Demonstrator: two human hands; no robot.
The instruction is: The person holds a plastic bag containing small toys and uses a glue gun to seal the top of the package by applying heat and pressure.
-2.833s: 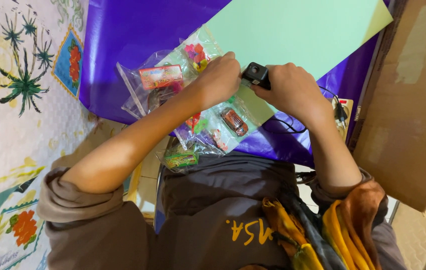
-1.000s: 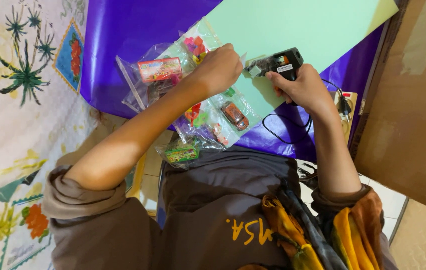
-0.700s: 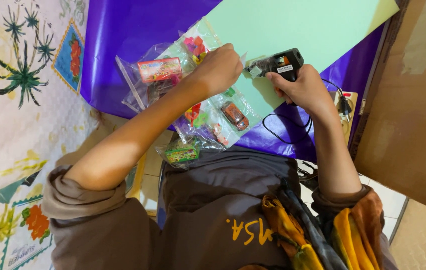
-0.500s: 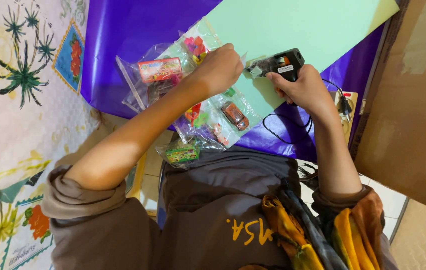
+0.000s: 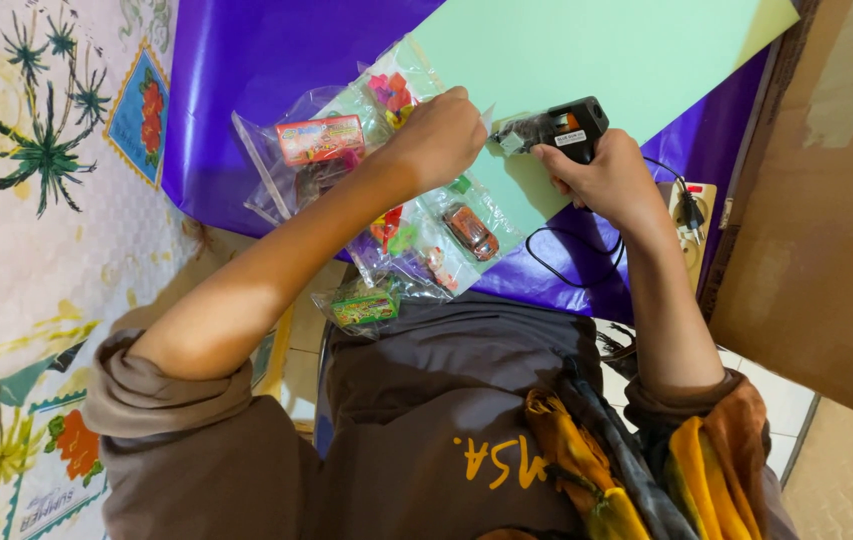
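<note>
Item: glue gun [image 5: 552, 128], in my right hand [image 5: 601, 180], fingers closed round its grip; long axis level, nozzle pointing left at bag [image 5: 401, 160] edge pinched by my left hand [image 5: 441, 135], on green sheet [image 5: 606, 55].

Purple sheet [image 5: 246, 70] over the surface, pale green board [image 5: 596, 50] and clear toy packets [image 5: 346, 150] lying on it

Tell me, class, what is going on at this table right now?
A person leans over a light green board lying on a purple sheet. The right hand grips a black glue gun, its tip aimed at the board's edge. The left hand presses clear toy packets there. The gun's cord runs to a power strip.
</note>
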